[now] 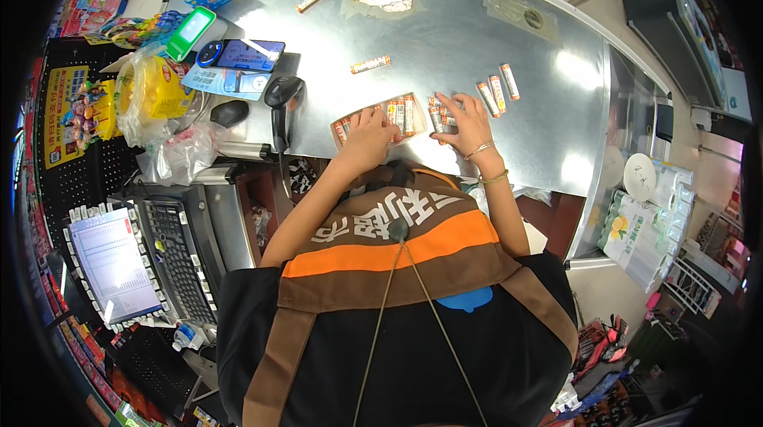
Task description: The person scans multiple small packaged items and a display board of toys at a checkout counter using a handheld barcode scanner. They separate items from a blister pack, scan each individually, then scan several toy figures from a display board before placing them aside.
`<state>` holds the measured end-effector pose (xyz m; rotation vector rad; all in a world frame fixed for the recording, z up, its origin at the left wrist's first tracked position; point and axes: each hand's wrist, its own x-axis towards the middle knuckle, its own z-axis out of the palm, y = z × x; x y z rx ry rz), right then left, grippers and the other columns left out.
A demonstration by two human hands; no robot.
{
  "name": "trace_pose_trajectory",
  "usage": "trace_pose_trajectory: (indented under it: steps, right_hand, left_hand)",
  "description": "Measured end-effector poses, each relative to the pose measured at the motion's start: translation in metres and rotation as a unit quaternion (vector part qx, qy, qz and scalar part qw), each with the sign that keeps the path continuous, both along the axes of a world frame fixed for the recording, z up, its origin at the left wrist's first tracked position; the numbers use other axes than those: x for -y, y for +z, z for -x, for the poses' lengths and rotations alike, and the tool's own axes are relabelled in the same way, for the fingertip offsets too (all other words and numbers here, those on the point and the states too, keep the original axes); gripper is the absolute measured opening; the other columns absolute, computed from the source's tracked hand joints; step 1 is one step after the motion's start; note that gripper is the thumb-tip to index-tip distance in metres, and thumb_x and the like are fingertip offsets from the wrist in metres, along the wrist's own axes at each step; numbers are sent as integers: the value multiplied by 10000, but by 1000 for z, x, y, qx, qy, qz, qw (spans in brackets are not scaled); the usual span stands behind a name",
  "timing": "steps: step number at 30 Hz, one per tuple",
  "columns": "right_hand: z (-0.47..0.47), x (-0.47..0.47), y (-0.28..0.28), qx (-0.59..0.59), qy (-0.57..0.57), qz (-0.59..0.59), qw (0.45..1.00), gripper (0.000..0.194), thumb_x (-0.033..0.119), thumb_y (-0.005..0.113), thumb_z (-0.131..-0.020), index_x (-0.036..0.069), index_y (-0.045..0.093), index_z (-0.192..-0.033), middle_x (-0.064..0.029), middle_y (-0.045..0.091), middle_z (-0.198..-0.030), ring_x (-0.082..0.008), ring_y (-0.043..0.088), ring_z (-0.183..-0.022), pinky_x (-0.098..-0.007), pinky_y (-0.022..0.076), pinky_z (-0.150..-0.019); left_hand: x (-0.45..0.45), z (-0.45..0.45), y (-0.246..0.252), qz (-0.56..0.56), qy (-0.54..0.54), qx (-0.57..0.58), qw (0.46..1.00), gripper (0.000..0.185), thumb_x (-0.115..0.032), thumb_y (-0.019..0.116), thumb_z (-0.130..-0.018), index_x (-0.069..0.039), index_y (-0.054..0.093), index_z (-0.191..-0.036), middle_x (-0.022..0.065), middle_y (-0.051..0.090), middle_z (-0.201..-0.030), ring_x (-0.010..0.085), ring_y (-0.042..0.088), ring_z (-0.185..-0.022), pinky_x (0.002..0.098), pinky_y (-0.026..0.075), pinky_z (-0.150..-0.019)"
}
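My left hand reaches into a shallow cardboard box at the counter's near edge. Small cylindrical batteries with orange-and-white wrappers stand side by side in its right part. The hand hides the box's middle, and whether the fingers grip a battery cannot be made out. To the right, several loose batteries lie beneath my right hand. Its thumb and fingers are spread around them, touching or nearly so; a firm hold is not visible. Beyond this hand lie two adjacent batteries and one apart.
The metal counter also bears two single batteries, one mid-counter and one farther back. Left of the box stand a barcode scanner, a computer mouse and a phone. A keyboard sits lower left.
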<state>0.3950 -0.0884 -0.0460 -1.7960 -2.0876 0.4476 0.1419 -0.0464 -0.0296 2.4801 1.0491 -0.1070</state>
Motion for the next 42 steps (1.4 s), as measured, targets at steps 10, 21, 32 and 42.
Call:
trace_pose_trajectory:
  steps: [10,21,32,42]
  right_hand:
    - [19,-11,-25,27,-88,6,996,620,234,745,-708,38,488,-1237,-148,488,-1055,-322,496,-997,-385,484,-816]
    - [26,-17,-32,56,-129,-45,989,621,179,670,-744,17,413,-1286,-155,507,-1023,-309,562,-901,-398,527,-709]
    - [22,-23,1,-125,-152,-15,980,580,114,642,-793,16,357,-1288,-225,562,-1060,-353,625,-840,-395,522,-708]
    - [75,-34,27,-195,-30,-43,979,458,140,681,-789,66,452,-1179,-144,544,-1070,-335,621,-796,-380,518,-658]
  left_hand:
    - [3,5,-8,-103,48,138,984,286,-208,718,-764,-117,614,-1014,31,580,-1031,248,516,-1082,396,429,-895]
    - [-11,-14,-11,-148,-117,205,960,483,-359,637,-842,-102,544,-1241,73,531,-1258,279,449,-1208,427,356,-1025]
    - [5,-9,-6,-125,19,219,967,378,-289,625,-849,-53,577,-1140,104,579,-1157,292,495,-1133,421,380,-975]
    - [6,-5,1,-118,114,273,948,316,-138,621,-837,-14,577,-1124,130,612,-1070,303,572,-995,387,446,-855]
